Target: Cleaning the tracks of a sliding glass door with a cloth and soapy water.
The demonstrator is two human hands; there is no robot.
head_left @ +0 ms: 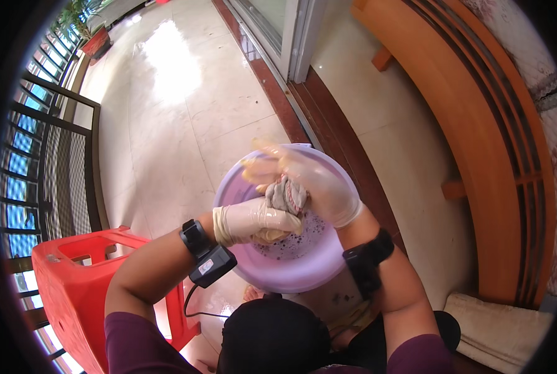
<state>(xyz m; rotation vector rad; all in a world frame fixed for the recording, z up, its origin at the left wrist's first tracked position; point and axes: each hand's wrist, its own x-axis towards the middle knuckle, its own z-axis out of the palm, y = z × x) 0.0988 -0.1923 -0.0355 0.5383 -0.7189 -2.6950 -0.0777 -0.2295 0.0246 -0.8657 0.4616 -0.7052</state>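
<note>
A wide lilac basin [231, 262] stands on the floor in front of me, with foamy water [300, 243] in its bottom. Above the water is a wet, bunched grey cloth [286, 194] with a reddish stitched line. My left hand [256, 221], in a whitish rubber glove, is closed around the lower part of this cloth. My right hand [300, 171], gloved the same way, lies against the cloth's upper right side. Its fingers stretch out to the left, a little smeared by motion. Part of the cloth is hidden inside the left fist.
A red plastic stool [72, 293] stands at my left, near a dark metal railing [94, 162]. To the right is a curved orange wooden bench [478, 124]. A sliding door frame [294, 50] and its dark red sill [328, 112] run behind the basin. A potted plant [94, 43] stands far left.
</note>
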